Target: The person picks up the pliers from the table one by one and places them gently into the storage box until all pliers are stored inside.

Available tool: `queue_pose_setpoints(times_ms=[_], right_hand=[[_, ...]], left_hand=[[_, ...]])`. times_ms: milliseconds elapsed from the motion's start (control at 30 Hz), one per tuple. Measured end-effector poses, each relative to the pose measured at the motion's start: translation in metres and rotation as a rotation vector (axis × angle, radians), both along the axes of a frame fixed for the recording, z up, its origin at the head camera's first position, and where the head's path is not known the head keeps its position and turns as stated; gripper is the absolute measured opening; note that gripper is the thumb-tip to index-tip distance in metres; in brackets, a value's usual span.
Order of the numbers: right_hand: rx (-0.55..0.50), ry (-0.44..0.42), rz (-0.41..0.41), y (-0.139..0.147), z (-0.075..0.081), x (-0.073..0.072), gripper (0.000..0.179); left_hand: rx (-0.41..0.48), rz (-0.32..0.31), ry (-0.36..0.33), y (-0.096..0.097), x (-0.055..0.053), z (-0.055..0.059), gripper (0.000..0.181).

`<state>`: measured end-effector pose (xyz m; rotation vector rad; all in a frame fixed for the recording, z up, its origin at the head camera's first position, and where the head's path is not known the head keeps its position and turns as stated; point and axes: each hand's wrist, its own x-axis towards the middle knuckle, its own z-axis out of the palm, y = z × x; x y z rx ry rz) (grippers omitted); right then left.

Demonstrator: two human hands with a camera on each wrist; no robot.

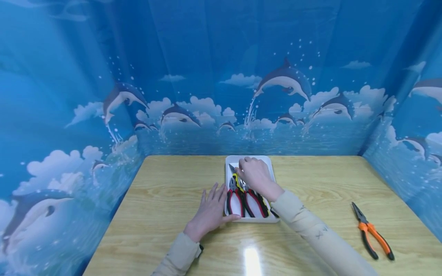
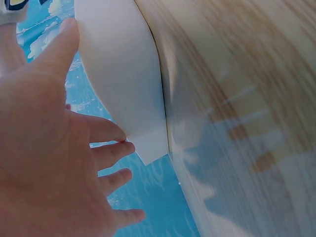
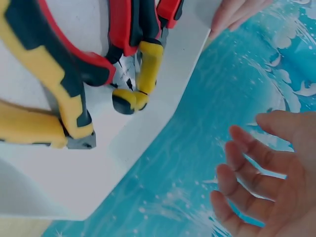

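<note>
A white tray (image 1: 248, 220) holds several pliers, among them red-and-black-handled pliers (image 1: 229, 200) and yellow-and-black-handled pliers (image 3: 49, 74). At the tray's left side rests my left hand (image 1: 210, 212), its fingers straight and spread and its thumb along the near left corner. The left wrist view has fingertips against the tray's outer wall (image 2: 118, 64). Over the far part of the tray is my right hand (image 1: 254, 174), covering some of the tools. In the right wrist view its fingers (image 3: 256, 190) are loosely bent, apart from the pliers, with nothing between them.
Orange-and-black-handled long-nose pliers (image 1: 367, 227) lie on the wooden table (image 1: 165, 180) at the right. A blue curtain (image 1: 207, 57) printed with dolphins stands behind the table and on both sides. The tray sits near the table's back edge.
</note>
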<state>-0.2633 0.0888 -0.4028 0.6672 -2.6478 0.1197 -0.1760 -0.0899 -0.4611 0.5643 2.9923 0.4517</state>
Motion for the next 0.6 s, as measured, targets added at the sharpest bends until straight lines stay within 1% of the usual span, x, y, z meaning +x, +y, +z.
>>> queue_pose_setpoints(times_ms=[100, 333, 467, 600], right_hand=[[-0.020, 0.085, 0.010, 0.006, 0.001, 0.006, 0.023], [-0.054, 0.185, 0.005, 0.024, -0.001, 0.020, 0.021], [-0.060, 0.220, -0.020, 0.037, -0.003, 0.028, 0.021], [-0.088, 0.225, -0.035, 0.049, -0.007, 0.034, 0.021]], left_hand=[[0.005, 0.003, -0.005, 0.000, 0.000, 0.000, 0.104], [0.020, 0.009, -0.018, 0.001, 0.000, -0.001, 0.105], [0.012, -0.001, -0.003, 0.001, 0.000, -0.001, 0.105], [0.009, -0.009, 0.008, 0.000, 0.000, -0.001, 0.105]])
